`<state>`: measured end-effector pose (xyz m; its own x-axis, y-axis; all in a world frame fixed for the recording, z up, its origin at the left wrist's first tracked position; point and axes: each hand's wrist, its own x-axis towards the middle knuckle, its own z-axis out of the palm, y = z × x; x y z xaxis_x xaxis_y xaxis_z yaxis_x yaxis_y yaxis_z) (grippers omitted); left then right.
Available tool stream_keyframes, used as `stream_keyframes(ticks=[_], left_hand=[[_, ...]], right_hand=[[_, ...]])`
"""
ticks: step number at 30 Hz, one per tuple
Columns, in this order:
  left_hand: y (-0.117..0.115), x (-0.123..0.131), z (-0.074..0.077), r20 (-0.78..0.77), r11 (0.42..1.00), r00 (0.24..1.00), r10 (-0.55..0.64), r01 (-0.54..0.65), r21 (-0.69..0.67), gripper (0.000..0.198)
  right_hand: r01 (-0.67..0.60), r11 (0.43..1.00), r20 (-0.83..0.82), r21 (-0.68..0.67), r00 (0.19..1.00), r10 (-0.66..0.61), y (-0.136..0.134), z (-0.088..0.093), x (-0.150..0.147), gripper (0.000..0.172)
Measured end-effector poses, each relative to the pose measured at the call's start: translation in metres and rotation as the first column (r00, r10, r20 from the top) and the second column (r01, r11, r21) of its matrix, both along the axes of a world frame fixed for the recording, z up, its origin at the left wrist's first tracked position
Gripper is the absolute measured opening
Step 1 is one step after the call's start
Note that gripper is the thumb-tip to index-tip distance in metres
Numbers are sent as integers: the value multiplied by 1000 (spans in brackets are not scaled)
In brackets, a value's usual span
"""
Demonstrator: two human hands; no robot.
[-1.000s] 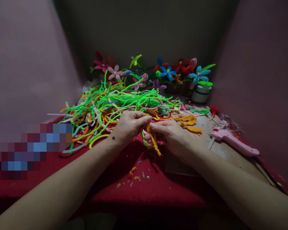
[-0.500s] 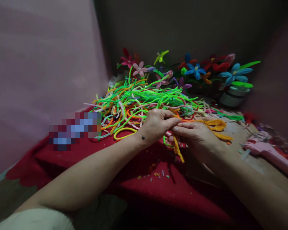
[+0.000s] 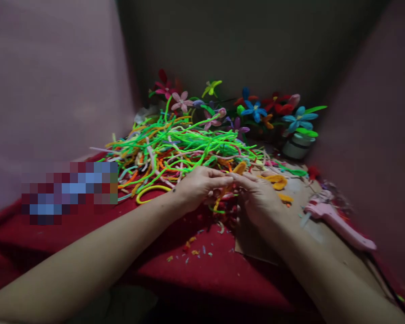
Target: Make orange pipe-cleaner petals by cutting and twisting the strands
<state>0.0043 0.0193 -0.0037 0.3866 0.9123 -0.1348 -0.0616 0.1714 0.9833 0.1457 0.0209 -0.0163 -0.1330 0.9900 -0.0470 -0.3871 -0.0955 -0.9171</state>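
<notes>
In front of me my left hand [image 3: 199,186] and my right hand [image 3: 258,193] meet at the fingertips, both closed in a pinch. Between them is an orange-yellow pipe cleaner [image 3: 220,201]. A rounded part of the same colour [image 3: 239,168] sticks up above the fingers, and a tail hangs below; the fingers hide the part in between. Beside my right hand, more orange-yellow looped pipe cleaner [image 3: 276,182] shows over the cardboard [image 3: 256,247]. Just beyond my hands spreads a heap of mostly green pipe cleaners [image 3: 205,139].
A pink glue gun [image 3: 340,222] lies on the right. Pipe-cleaner flowers [image 3: 254,111] stand along the back, near a white pot [image 3: 299,146]. Small scraps [image 3: 195,252] litter the red cloth [image 3: 97,229]. A yellow ring [image 3: 151,194] rests left of my hands. One patch at left is pixelated.
My view has turned slightly right, so the scene sits further left. The orange-yellow pipe cleaner has been turned: a rounded part now rises above my fingers and less hangs below.
</notes>
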Motion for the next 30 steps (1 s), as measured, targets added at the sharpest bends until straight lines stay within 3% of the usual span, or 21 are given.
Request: stream_keyframes(ticks=[4, 9, 13, 19, 26, 30], left_hand=[[0, 1, -2, 8, 997, 999, -52, 52, -63, 22], [0, 0, 0, -53, 999, 998, -19, 16, -50, 27], [0, 0, 1, -135, 1000, 991, -12, 10, -21, 28], [-8, 7, 12, -270, 994, 961, 62, -33, 108, 28], [-10, 9, 13, -203, 987, 971, 124, -101, 123, 20], [-8, 7, 11, -138, 989, 980, 145, -139, 54, 20]], right_hand=[[-64, 998, -76, -11, 995, 63, 4, -8, -1, 17], [-122, 993, -125, -1, 985, 121, 4, -11, 0, 18], [-5, 1000, -121, 10, 993, 6, 6, 1, 5, 24], [135, 989, 7, 58, 991, -135, 10, 6, 11, 14], [138, 985, -65, 105, 989, -131, 12, -2, 8, 17], [7, 998, -44, 69, 999, -4, 8, 3, 6, 17]])
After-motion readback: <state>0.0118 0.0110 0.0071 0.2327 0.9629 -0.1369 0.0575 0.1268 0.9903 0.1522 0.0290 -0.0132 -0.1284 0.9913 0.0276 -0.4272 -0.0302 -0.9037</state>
